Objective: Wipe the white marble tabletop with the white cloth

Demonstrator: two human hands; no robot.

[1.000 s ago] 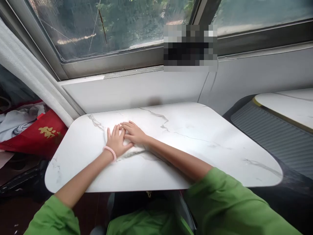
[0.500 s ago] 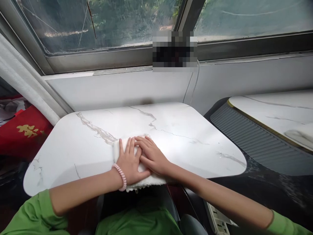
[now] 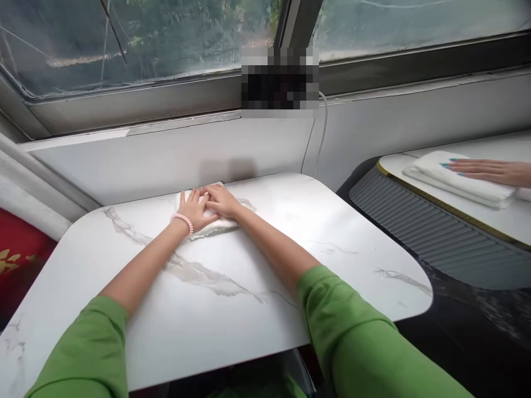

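A folded white towel (image 3: pixel 227 223) lies near the far edge of a white marble-patterned table (image 3: pixel 174 331). My left hand (image 3: pixel 196 211), with a pink coiled band at its wrist, presses flat on the towel, fingers spread. Beside it my right hand (image 3: pixel 222 200) also lies flat on the towel, its fingertips overlapping the left hand's fingers. Both arms are stretched forward across the tabletop. The hands cover much of the towel.
At the right, another person's hand (image 3: pixel 489 170) rests on a folded white towel (image 3: pixel 460 185) on a second marble-patterned table (image 3: pixel 523 221). A white cable (image 3: pixel 324 127) hangs down the wall. A red thing (image 3: pixel 25 243) with gold marks is at the left.
Both my hands have slid the towel forward, from the near edge toward the far edge of the table. Another person's hand has come into view on the right-hand towel.
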